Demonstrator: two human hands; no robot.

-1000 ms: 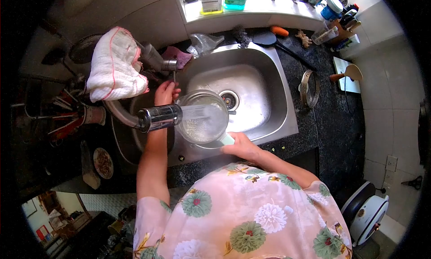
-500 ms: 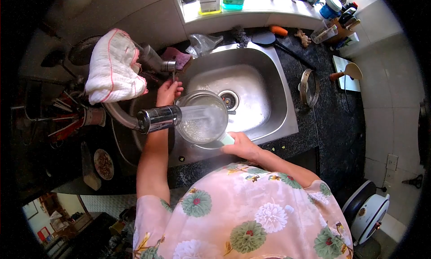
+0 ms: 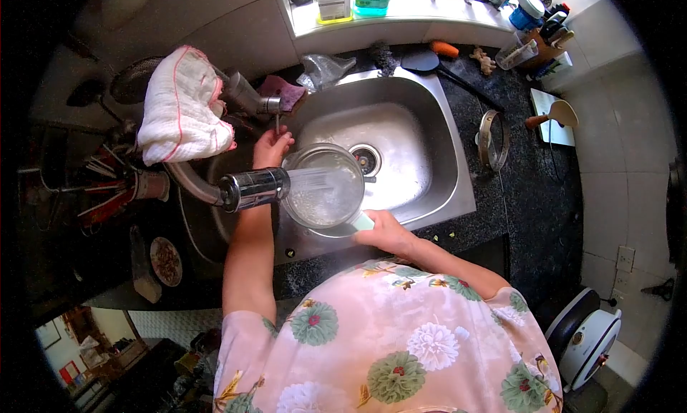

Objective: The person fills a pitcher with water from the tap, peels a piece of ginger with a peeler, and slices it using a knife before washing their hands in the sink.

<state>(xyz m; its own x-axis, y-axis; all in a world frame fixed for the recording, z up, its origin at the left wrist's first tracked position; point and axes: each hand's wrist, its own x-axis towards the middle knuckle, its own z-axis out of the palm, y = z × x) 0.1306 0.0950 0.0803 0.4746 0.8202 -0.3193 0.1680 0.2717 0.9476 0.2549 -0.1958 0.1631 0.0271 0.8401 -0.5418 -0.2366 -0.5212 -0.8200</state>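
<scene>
Saucepan [image 3: 359,190] to be kept level, handle [image 3: 364,222] gripped by right hand [image 3: 386,234]; left hand [image 3: 270,150], pan's 11 o'clock, half-curled at tap lever [image 3: 278,123], hold unclear.

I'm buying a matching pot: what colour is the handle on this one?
The handle is pale green, best seen in the head view.

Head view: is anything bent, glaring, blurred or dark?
In the head view, the windowsill bows and the corners go black; same view, glare whitens the sink beside its drain, falling water smears into streaks, and the ladle sits in shadow.
</scene>
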